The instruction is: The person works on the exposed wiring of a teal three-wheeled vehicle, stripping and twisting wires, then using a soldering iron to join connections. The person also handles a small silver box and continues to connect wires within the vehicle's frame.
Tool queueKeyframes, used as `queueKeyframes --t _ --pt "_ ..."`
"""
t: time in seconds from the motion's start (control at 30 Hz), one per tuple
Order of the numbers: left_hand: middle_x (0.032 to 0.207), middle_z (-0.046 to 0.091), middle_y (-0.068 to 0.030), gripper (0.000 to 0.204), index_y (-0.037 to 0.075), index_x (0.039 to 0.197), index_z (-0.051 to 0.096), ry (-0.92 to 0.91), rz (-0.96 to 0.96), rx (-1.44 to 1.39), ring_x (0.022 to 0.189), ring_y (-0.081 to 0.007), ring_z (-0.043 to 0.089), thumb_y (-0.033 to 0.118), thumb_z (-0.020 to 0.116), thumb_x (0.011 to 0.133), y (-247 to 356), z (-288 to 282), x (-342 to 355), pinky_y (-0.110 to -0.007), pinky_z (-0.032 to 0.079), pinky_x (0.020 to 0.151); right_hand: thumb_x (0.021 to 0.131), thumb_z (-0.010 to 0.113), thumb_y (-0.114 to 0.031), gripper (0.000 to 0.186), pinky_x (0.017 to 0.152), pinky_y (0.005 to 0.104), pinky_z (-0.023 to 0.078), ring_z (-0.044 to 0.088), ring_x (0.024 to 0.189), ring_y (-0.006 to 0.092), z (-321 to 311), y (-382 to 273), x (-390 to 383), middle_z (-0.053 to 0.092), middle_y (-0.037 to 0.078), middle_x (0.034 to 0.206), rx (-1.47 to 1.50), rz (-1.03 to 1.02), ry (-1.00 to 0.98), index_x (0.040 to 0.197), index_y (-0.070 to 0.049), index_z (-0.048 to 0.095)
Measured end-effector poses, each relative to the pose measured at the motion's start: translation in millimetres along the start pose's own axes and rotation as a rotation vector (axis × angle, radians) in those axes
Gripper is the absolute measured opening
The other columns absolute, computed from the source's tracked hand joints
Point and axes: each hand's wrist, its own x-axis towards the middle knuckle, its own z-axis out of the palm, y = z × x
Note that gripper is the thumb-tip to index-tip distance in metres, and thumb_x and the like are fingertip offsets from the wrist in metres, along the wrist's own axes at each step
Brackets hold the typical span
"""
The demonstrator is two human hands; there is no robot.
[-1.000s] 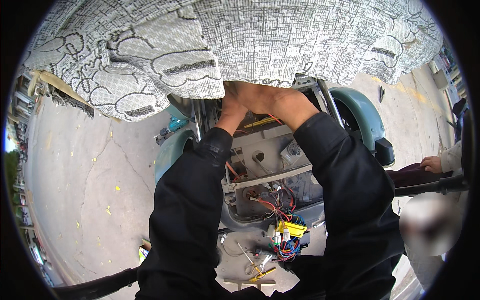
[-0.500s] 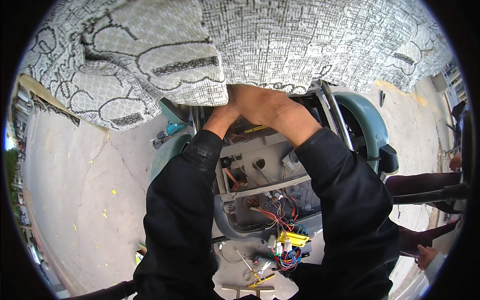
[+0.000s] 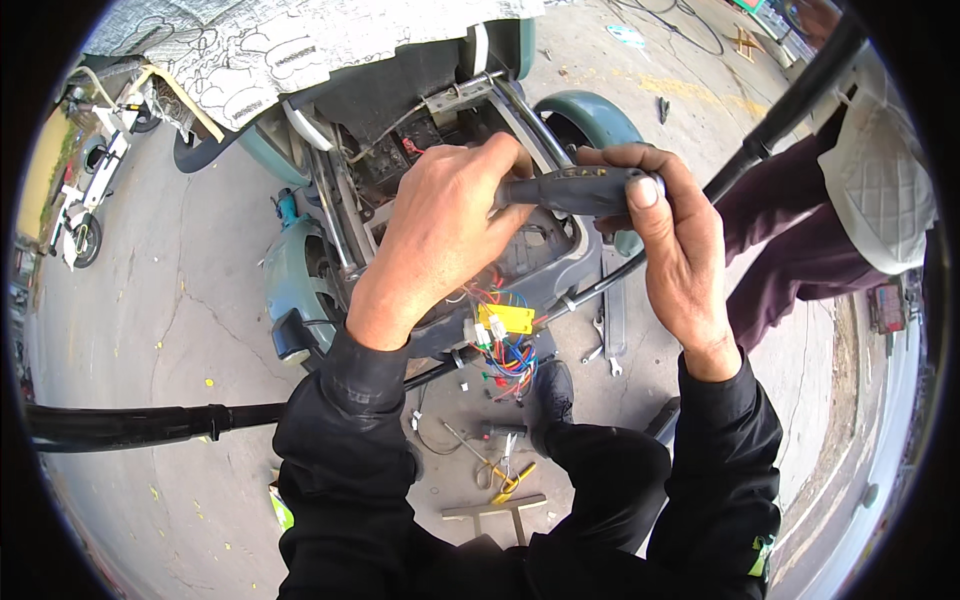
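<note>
My right hand (image 3: 682, 245) grips a dark grey, tapered cylinder (image 3: 565, 190) by its thick right end, thumb pressed on top. It has small yellowish marks along its upper side; its exact kind I cannot make out. Around its narrow left end close the thumb and fingers of my left hand (image 3: 440, 225), their tips partly hidden. Both hands are raised above the opened front of a green vehicle (image 3: 595, 115), with its metal frame bared. Below them, a bundle of coloured wires (image 3: 515, 365) with white connectors and a yellow block (image 3: 506, 319) hangs out.
A patterned cloth (image 3: 290, 60) covers the top of the vehicle. Black bars (image 3: 150, 428) cross at left and right. On the ground lie wrenches (image 3: 612, 352), yellow-handled pliers (image 3: 515, 485) and a small stool (image 3: 495, 507). A person in dark trousers (image 3: 780, 220) stands at the right.
My hands came out from under the patterned cloth and back toward me, now with the dark cylinder between them. The view has shifted, showing more of the frame and ground.
</note>
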Motion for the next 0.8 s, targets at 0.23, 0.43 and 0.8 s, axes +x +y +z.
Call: queueKeyframes --t 0.23,0.43,0.8 --pt "0.078 0.065 -0.0031 0.01 0.009 0.095 0.062 -0.494 0.532 0.302 0.082 -0.0212 0.072 0.015 0.07 0.09 211 92 -82 -0.042 0.058 0.089 0.099 0.075 -0.017 0.044 0.077 0.0426 0.057 0.073 0.083 0.0373 -93 -22 -296 0.073 0.021 0.096 -0.402 0.195 -0.129 0.137 0.002 0.062" --pt "0.154 0.054 -0.0131 0.067 0.009 0.147 0.057 -0.543 0.42 0.115 0.142 -0.0337 0.052 0.012 0.084 0.086 277 110 -138 -0.057 0.04 0.123 0.114 0.056 -0.028 0.031 0.074 0.0463 0.058 0.074 0.081 0.0301 -5 150 -489 0.074 0.016 0.1 0.574 1.107 0.458 0.12 0.002 0.061" --pt "0.085 0.077 -0.0164 0.014 -0.005 0.106 0.075 -0.432 -0.767 0.111 0.074 -0.031 0.075 0.006 0.068 0.101 225 5 -349 -0.037 0.058 0.073 0.111 0.059 -0.032 0.028 0.072 0.0486 0.062 0.071 0.084 0.0249 113 399 -645 0.063 0.007 0.1 0.522 1.738 0.806 0.123 -0.007 0.055"
